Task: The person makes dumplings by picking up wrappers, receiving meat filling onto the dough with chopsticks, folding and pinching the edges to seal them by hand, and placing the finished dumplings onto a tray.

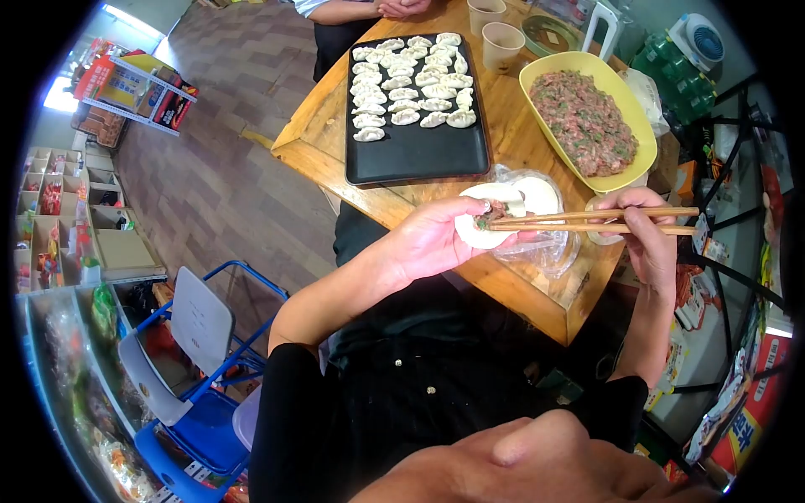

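Note:
My left hand [432,239] holds a round white dumpling wrapper [478,236] on its fingers, with the thumb at the wrapper's upper edge. On the wrapper lies a small lump of meat filling [493,215]. Closed around a pair of wooden chopsticks [587,220], my right hand [647,220] is to the right, and the chopstick tips touch the filling. More round wrappers [541,198] lie in clear plastic [553,254] just behind and beside the left hand. A yellow bowl [644,155] of minced meat with green bits [587,121] stands beyond the right hand.
A black tray [419,155] with rows of folded dumplings [402,81] sits on the wooden table [319,134]. Paper cups [503,46] stand behind it. Another person's clasped hands [402,8] show at the far edge. Left are a blue folding chair [201,377] and shelves.

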Tool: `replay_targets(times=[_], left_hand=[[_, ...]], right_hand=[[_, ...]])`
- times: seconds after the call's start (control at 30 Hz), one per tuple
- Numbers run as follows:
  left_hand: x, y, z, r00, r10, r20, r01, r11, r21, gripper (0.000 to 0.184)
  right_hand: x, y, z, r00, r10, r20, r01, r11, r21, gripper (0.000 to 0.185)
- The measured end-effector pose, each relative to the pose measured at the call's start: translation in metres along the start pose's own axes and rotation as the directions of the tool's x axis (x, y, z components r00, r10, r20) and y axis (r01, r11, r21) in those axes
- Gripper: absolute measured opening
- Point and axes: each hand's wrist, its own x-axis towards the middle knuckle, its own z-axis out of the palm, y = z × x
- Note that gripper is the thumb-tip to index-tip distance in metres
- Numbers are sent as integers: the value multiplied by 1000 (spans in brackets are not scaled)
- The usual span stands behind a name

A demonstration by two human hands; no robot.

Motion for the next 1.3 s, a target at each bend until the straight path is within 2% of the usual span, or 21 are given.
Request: replay_targets(times=[0.03, 0.13, 0.27, 0.4, 0.47, 0.53, 0.6, 0.67, 0.73, 0.87, 0.93, 1.0, 1.07, 1.1, 1.17, 1.2, 1.23, 1.27, 1.3], left_hand=[[-1, -1, 1, 999, 19, -40, -19, 1000, 0, 44], [-2, -2, 1, 994, 45, -101, -44, 999, 19, 40], [-5, -4, 1, 988, 87, -126, -75, 993, 93, 37], [-13, -6, 6, 976, 120, -184, -90, 983, 162, 37], [-18, -7, 9, 987, 116, -109, -108, 991, 76, 47], [-22, -7, 9, 990, 110, -91, -103, 991, 82, 51], [-23, -9, 11, 995, 78, -60, -73, 993, 90, 54], [-27, -10, 15, 996, 82, -36, -81, 996, 24, 57], [-26, -11, 20, 998, 70, -5, -69, 997, 45, 59], [-26, -16, 34, 996, 69, 49, -73, 994, 79, 60], [-28, -19, 37, 995, 81, 52, -85, 993, 87, 60], [-32, -21, 37, 993, 51, 105, -60, 995, 85, 60], [-37, -22, 39, 991, 69, 111, -83, 989, 124, 60], [-41, -23, 40, 991, 66, 120, -81, 989, 125, 59], [-45, -22, 41, 989, 68, 135, -85, 988, 125, 59], [-45, -23, 41, 986, 54, 159, -80, 984, 157, 59], [-45, -25, 40, 983, 34, 180, -68, 980, 187, 60], [-42, -28, 39, 983, 23, 181, -57, 981, 184, 60], [-36, -32, 38, 973, -9, 229, -36, 981, 191, 61]], right_hand=[[-1, 2, 0, 999, -27, -17, 29, 996, 82, 16], [-6, 0, -7, 995, -85, -59, 93, 985, 148, 16], [-9, -1, -5, 989, -90, -116, 101, 991, 84, 17], [-16, -6, -10, 979, -146, -144, 161, 981, 103, 17], [-20, -10, -15, 962, -179, -208, 196, 979, 63, 18], [-22, -13, -23, 928, -212, -307, 219, 976, -12, 20], [-18, -19, -31, 850, -319, -418, 231, 941, -249, 21], [-14, -20, -44, 807, -350, -476, 182, 914, -362, 23], [-4, -13, -63, 794, -341, -503, 154, 913, -377, 23], [33, 28, -94, 820, -268, -507, 130, 948, -290, 24], [50, 45, -90, 816, -211, -539, 109, 970, -215, 24], [53, 49, -84, 846, -183, -501, 90, 975, -203, 31], [42, 38, -62, 794, -214, -569, 30, 949, -315, 26], [30, 36, -77, 856, -142, -496, -158, 843, -515, 26], [-7, 27, -48, 864, -160, -478, -193, 771, -607, 26], [-26, 21, -29, 907, -46, -419, -210, 813, -543, 27], [-36, 28, -10, 927, -42, -372, -177, 826, -535, 31], [-44, 44, 8, 920, 50, -389, -195, 919, -343, 34], [-48, 42, 39, 945, 161, -285, -197, 975, -103, 43]])
